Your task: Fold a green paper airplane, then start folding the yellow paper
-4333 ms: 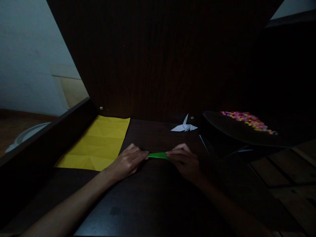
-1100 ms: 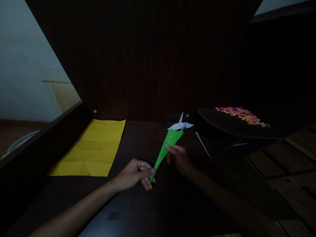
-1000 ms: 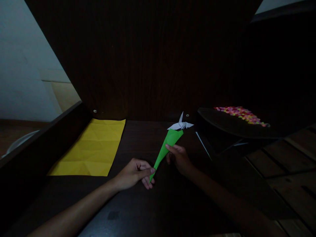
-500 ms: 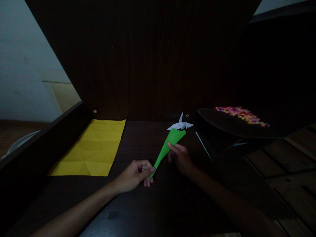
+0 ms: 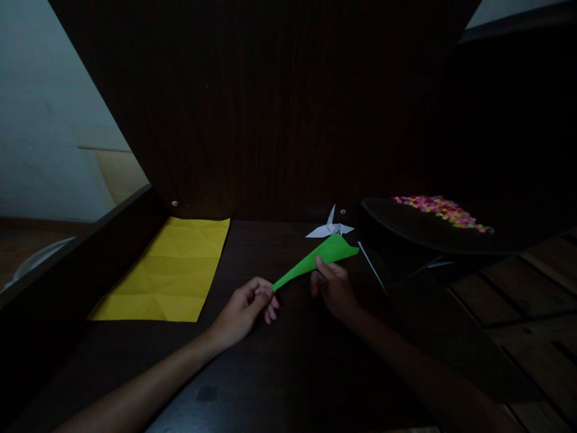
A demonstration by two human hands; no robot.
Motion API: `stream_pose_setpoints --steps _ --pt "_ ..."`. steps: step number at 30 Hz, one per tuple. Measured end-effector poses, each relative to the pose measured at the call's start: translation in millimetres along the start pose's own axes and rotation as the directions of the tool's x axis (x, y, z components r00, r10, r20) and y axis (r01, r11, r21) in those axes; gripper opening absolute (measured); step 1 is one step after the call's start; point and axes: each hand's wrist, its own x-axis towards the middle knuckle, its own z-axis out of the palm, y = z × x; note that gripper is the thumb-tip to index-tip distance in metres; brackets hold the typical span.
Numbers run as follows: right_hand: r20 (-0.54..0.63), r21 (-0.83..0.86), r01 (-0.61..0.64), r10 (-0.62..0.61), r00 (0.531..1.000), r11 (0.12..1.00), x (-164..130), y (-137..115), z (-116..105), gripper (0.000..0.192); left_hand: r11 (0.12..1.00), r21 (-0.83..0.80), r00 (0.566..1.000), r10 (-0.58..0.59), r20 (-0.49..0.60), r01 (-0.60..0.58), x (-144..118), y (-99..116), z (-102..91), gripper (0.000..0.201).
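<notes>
The left hand (image 5: 246,307) pinches the narrow tip of the folded green paper (image 5: 315,260) — light, thin, easily creased — while the right hand (image 5: 333,288) grips its wider part; best held along folded edges.

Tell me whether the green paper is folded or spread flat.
Folded. The green paper is a narrow tapered wedge, its thin tip pinched by the left hand and its wide end by the right hand.

Bare dark tabletop (image 5: 279,361) lies open between the yellow sheet (image 5: 169,270) and the black tray (image 5: 424,231). A white paper crane (image 5: 330,228) stands near the back wall (image 5: 279,120).
</notes>
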Motion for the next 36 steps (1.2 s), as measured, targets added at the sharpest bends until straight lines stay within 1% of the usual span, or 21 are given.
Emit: stream_pose_setpoints --steps 3,6,9,12,14,17,21,25,29,36 --pt "0.026 0.005 -0.008 0.008 1.0 1.0 -1.8 -1.7 1.9 0.053 0.999 0.003 0.995 0.04 -0.094 -0.04 1.0 1.1 -0.8 0.032" --pt "0.052 0.009 -0.016 0.015 0.999 1.0 -3.4 -2.4 3.6 0.057 0.998 0.016 0.987 0.065 -0.149 -0.064 1.0 1.7 -1.8 0.03" --pt "0.082 -0.003 -0.015 0.015 0.996 1.0 -4.7 -1.5 3.1 0.057 0.999 0.024 0.982 0.049 -0.185 -0.045 0.8 0.2 -3.5 0.031" --pt "0.109 -0.032 0.014 -0.01 0.994 0.999 -5.8 0.4 1.0 0.056 1.0 0.014 0.976 0.018 -0.219 -0.015 1.4 -1.1 -6.2 0.033" --pt "0.109 -0.045 0.023 -0.018 0.994 0.999 -6.2 1.7 -0.2 0.056 1.0 0.004 0.974 0.014 -0.224 -0.014 2.3 -0.6 -8.1 0.034" --pt "0.084 -0.051 0.015 -0.011 0.996 0.999 -5.7 2.9 -1.1 0.056 0.999 -0.026 0.975 0.037 -0.218 -0.044 3.7 1.9 -9.6 0.035" --pt "0.081 -0.059 0.012 -0.007 0.997 0.998 -4.5 3.4 -1.5 0.061 0.995 -0.076 0.971 0.049 -0.234 -0.069 4.7 4.9 -9.0 0.033" --pt "0.097 -0.058 -0.028 0.034 0.995 0.998 -5.4 3.7 -1.1 0.064 0.989 -0.108 0.968 0.072 -0.24 -0.101 4.5 7.5 -8.2 0.031" --pt "0.142 -0.082 -0.066 0.078 0.987 0.994 -7.9 4.1 -0.8 0.064 0.983 -0.113 0.96 0.111 -0.258 -0.144 3.4 11.6 -7.8 0.028" --pt "0.241 -0.157 -0.058 0.096 0.966 0.986 -9.0 8.2 -3.3 0.069 0.97 -0.121 0.944 0.171 -0.282 -0.212 3.1 11.5 -8.5 0.018"
